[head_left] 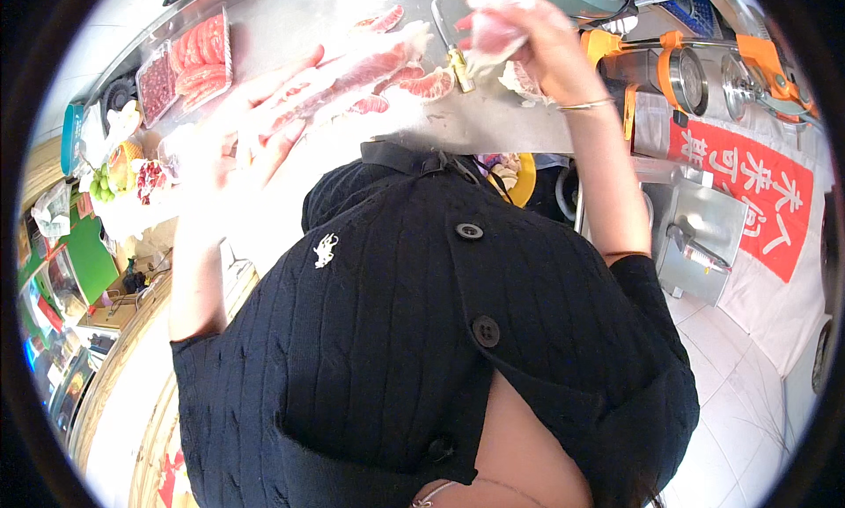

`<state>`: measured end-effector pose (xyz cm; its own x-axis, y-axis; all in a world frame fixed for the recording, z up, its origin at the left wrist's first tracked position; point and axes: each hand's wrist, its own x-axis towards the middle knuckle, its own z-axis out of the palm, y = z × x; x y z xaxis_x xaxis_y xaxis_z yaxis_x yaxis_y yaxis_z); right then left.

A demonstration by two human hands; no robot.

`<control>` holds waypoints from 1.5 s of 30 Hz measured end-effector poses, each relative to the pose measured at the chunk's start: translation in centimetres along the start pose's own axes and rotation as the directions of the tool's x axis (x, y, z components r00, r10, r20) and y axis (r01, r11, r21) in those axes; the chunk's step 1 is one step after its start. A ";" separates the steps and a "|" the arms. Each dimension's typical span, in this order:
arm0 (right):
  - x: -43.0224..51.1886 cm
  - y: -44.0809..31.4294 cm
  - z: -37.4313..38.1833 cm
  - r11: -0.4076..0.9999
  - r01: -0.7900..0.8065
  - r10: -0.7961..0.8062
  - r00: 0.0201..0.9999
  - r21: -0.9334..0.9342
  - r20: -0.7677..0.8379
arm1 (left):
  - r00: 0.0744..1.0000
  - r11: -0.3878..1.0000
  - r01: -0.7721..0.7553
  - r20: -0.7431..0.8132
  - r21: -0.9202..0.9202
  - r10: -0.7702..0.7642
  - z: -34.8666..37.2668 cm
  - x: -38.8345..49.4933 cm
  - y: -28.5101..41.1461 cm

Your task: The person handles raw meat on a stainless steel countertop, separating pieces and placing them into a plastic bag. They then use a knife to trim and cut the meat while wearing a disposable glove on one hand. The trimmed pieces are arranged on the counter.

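Observation:
Towards the left, my left hand (254, 128) has its fingers on both sides of a long, pale pink piece of citrus fruit (350, 69); glare blurs the grip. Red-fleshed citrus segments (426, 85) lie along its near side on the metal worktop (521, 128). At the top right, my right hand (544, 46) grips a peeled citrus chunk (498, 38) with white membrane on it. A tool with a brass-coloured end (457, 65) lies between the hands. Beneath the right hand rests another citrus piece (521, 82).
On the left stand a film-wrapped tray of red citrus segments (201, 56) and a tray of dark red seeds (155, 82). Green grapes (101, 186) and an opened pomegranate (150, 181) sit nearer. Below the worktop edge is a yellow container (525, 181). Orange-trimmed metal equipment (690, 79) occupies the right.

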<state>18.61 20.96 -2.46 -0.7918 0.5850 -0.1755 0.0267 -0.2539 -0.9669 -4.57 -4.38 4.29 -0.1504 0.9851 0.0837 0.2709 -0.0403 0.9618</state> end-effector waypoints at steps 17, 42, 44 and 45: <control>-3.9 13.2 -3.2 0.653 0.165 -0.655 0.614 -0.739 -0.442 | 0.917 0.812 -0.085 -0.273 0.577 0.290 6.9 3.1 -19.0; -3.8 19.0 -15.6 0.926 -0.378 0.255 0.654 -0.016 -0.712 | 0.800 0.827 -0.292 -0.351 0.481 0.487 3.9 2.2 -7.6; -3.8 19.1 -15.7 0.925 -0.379 0.254 0.647 -0.014 -0.719 | 0.790 0.829 -0.302 -0.363 0.471 0.494 4.0 2.0 -7.2; -3.8 19.1 -15.7 0.933 -0.359 0.238 0.661 -0.022 -0.711 | 0.783 0.831 -0.305 -0.375 0.465 0.496 4.1 1.9 -7.1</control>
<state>31.77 25.98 -23.20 -0.0833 0.8745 -0.4778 0.3230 -0.4299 -0.8431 -2.92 -1.54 -3.43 -0.3394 0.6888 0.6406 0.7130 -0.2558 0.6528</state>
